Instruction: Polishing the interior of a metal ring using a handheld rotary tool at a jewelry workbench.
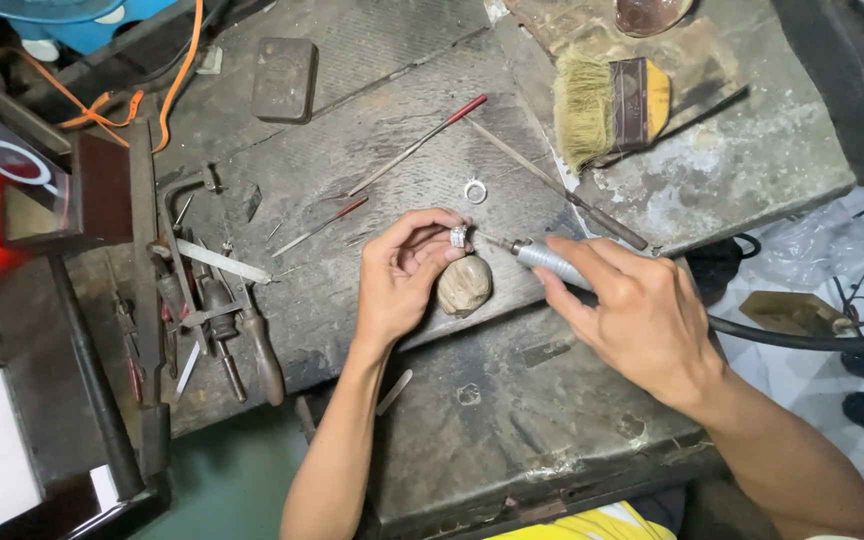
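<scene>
My left hand (404, 275) pinches a small silver ring (459, 236) between thumb and fingertips, resting against a rounded wooden peg (465, 285) on the worn workbench (512, 400). My right hand (632, 310) grips a metal rotary handpiece (547, 260) like a pen, its thin bit pointing left and touching the ring. A black cable (802, 338) runs from the handpiece off to the right.
A second silver ring (475, 190) lies just beyond my hands. Red-handled needle files (417, 145) and a long rod (562, 190) lie on the bench. A bristle brush (612, 100) sits at the back right. Pliers and gravers (222, 320) are racked at the left.
</scene>
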